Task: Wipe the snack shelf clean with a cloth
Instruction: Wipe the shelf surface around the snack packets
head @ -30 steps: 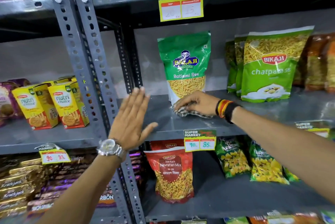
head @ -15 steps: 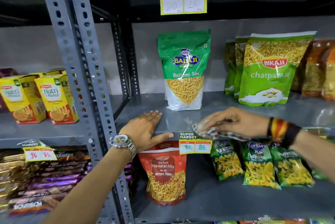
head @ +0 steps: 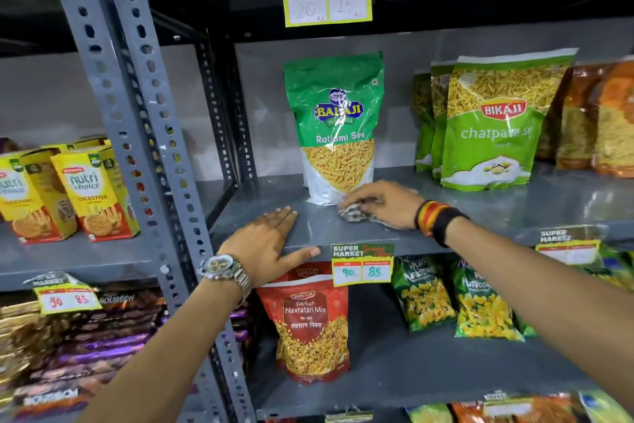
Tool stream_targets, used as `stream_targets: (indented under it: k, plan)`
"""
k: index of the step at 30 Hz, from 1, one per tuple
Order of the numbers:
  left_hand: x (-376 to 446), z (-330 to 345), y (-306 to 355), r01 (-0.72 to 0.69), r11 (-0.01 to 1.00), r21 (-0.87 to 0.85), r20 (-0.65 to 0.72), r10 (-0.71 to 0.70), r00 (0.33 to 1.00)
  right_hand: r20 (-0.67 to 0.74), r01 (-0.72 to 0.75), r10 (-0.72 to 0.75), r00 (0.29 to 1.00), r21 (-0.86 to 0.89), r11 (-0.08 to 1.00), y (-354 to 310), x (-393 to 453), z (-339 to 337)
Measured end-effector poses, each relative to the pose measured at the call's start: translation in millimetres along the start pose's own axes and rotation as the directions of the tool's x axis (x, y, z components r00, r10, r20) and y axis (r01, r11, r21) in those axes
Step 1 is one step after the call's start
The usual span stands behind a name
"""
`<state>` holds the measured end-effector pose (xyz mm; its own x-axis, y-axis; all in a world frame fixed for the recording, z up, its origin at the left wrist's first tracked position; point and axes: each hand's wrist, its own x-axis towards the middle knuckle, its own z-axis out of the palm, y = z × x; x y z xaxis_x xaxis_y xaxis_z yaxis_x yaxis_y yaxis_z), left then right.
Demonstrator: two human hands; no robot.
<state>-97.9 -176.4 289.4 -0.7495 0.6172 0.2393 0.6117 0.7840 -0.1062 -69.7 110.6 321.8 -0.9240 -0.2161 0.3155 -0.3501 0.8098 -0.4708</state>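
Observation:
The grey metal snack shelf (head: pixel 480 213) runs across the middle of the head view. My right hand (head: pixel 384 203) presses a checked cloth (head: pixel 353 211) flat on it, just in front of the green Ratlami Sev bag (head: pixel 334 124). My left hand (head: pixel 271 244) lies palm down on the shelf's front left part, fingers spread, thumb hooked over the front edge. It holds nothing. Most of the cloth is hidden under my right hand.
Green Chatpata Sev bags (head: pixel 494 121) and orange packs (head: pixel 603 121) stand further right. A price tag (head: pixel 362 265) hangs on the shelf edge. Below sit a red Navratan Mix bag (head: pixel 308 323) and puff packs (head: pixel 480 309). Perforated uprights (head: pixel 144 134) and yellow biscuit boxes (head: pixel 89 193) are at left.
My left hand came down from the air onto the shelf and stays there. My right hand swept the cloth from the bag to the front right edge, then back toward the bag.

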Motion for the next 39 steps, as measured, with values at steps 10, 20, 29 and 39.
stream_targets:
  k: [10,20,29,39]
  plan:
    - [1,2,3,-0.003,1.0,-0.015,-0.014,0.003,1.0,-0.162,-0.244,0.251,0.954,0.061,0.968,52,-28,-74]
    - [0,1,4,0.006,1.0,-0.025,-0.003,-0.006,1.0,0.111,0.026,-0.039,0.993,0.12,0.992,5,-94,-53]
    - [-3,-5,5,0.012,0.999,-0.05,0.018,-0.011,1.0,-0.024,-0.092,0.094,0.995,0.085,0.992,20,-106,-49]
    - [33,-5,64,-0.157,0.987,-0.026,-0.032,0.156,0.987,-0.257,-0.157,0.175,0.95,0.088,0.984,44,-7,-82]
